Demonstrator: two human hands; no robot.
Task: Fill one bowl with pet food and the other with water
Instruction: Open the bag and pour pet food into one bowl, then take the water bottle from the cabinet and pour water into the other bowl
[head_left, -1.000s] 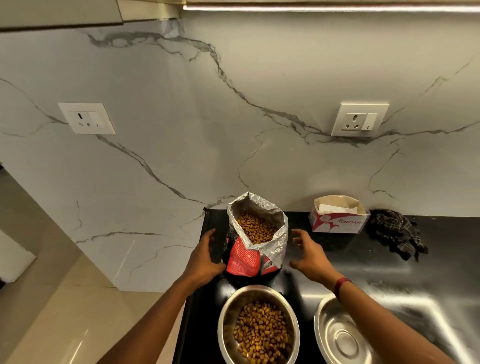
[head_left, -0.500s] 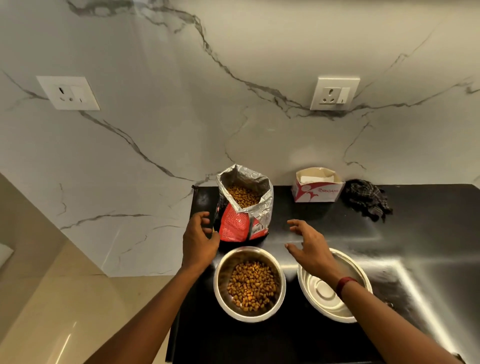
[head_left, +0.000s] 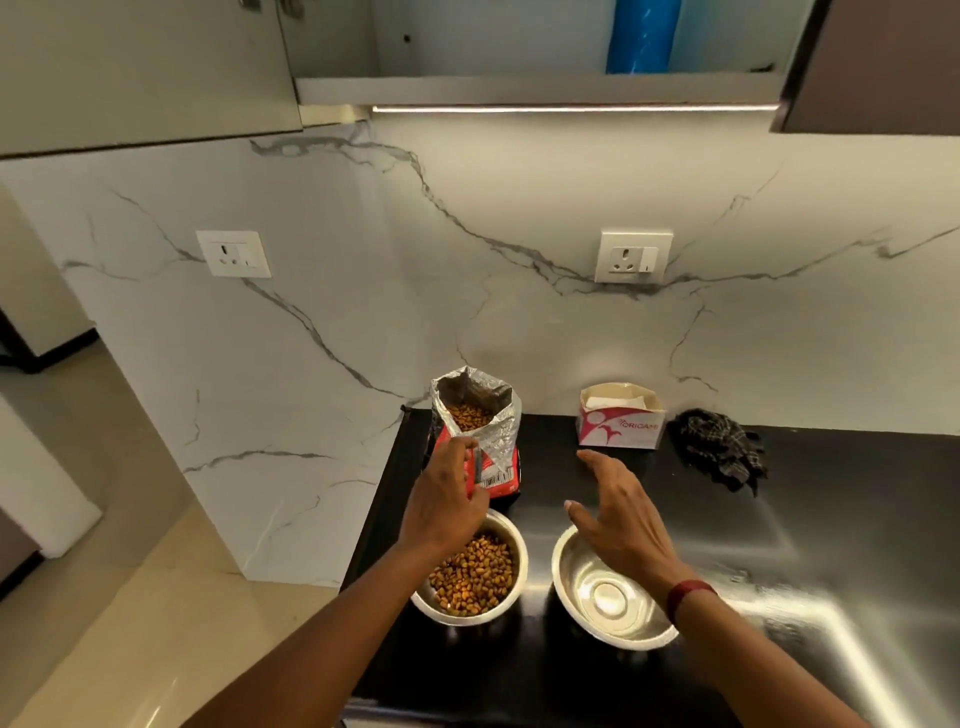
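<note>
Kibble is filling the left bowl (head_left: 470, 571); the right bowl (head_left: 608, 597) is sitting empty, awaiting water. Left hand (head_left: 447, 504) is pinching the food bag (head_left: 480, 426); right hand (head_left: 618, 514) is hovering open.

Two bare forearms come up from the bottom edge of the frame, with no sleeves showing anywhere along them. The left hand (head_left: 444, 506) wears no ring, watch or band that I can see. The right hand (head_left: 621, 514) is bare too, but its wrist, lower right of centre, carries a narrow dark red band (head_left: 688, 594).
</note>
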